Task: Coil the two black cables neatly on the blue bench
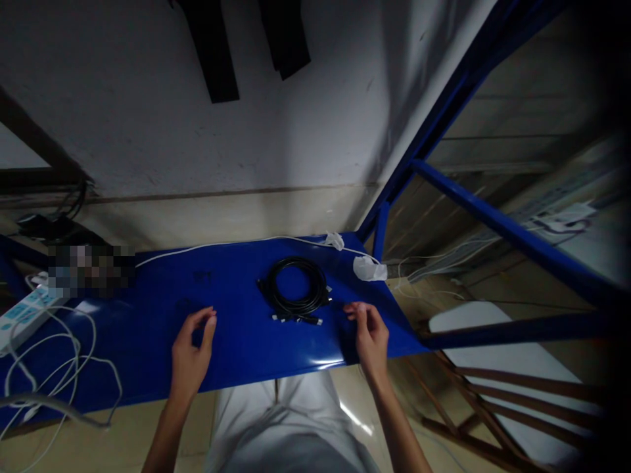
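Observation:
A coiled black cable [319,266] lies on the blue table [236,355] in front of me, its several plug ends with pale metal tips at the near and right side of the coil. To the left of the coil, my left hand [191,355] hovers with loosely bent fingers, a gap showing between thumb and forefinger. On the other side, my right hand [372,338] is held near the plug ends, apart from them. Its fingers curl loosely toward the coil, and nothing shows in either hand.
A white power strip [22,316] with tangled white cords [73,348] occupies the table's left end, near a blurred-out patch. Crumpled white scraps [369,269] and a white cord [207,246] lie along the back. Blue frame bars [473,203] and a wooden chair [497,341] stand right.

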### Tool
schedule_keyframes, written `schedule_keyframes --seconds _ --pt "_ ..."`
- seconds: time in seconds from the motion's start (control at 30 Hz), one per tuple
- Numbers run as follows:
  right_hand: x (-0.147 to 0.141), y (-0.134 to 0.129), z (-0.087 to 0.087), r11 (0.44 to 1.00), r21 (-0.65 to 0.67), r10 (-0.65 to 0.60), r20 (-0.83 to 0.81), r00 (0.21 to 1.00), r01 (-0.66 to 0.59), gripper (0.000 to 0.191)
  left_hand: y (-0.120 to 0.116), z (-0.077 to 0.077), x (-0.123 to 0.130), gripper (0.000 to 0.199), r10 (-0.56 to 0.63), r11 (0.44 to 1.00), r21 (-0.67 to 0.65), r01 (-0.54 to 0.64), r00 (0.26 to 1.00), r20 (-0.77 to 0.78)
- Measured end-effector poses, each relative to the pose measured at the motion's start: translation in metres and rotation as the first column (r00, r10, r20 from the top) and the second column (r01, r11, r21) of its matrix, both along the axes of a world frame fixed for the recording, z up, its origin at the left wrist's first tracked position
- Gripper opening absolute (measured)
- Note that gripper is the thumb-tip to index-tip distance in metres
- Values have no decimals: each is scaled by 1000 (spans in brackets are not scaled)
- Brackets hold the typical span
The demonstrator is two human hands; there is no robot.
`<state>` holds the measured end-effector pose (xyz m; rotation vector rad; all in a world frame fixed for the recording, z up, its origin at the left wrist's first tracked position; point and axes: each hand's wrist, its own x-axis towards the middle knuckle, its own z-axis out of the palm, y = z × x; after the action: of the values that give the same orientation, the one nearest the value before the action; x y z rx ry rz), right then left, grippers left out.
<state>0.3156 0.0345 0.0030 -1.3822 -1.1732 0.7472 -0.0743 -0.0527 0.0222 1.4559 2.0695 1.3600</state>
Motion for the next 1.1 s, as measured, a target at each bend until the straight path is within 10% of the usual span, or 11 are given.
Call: schedule_keyframes --seconds 0.2,0.8,1.1 --pt "0 -35 -8 993 18 -118 131 984 116 60 -60 -17 -10 38 124 992 3 -125 975 -185" --pt "-15 -35 -26 914 333 -67 688 722 -232 53 -62 -55 -11 56 112 981 195 7 800 -589" --pt "-30 -28 -4 939 301 -3 497 868 -169 50 -58 -53 -8 51 167 973 229 -18 738 -654"
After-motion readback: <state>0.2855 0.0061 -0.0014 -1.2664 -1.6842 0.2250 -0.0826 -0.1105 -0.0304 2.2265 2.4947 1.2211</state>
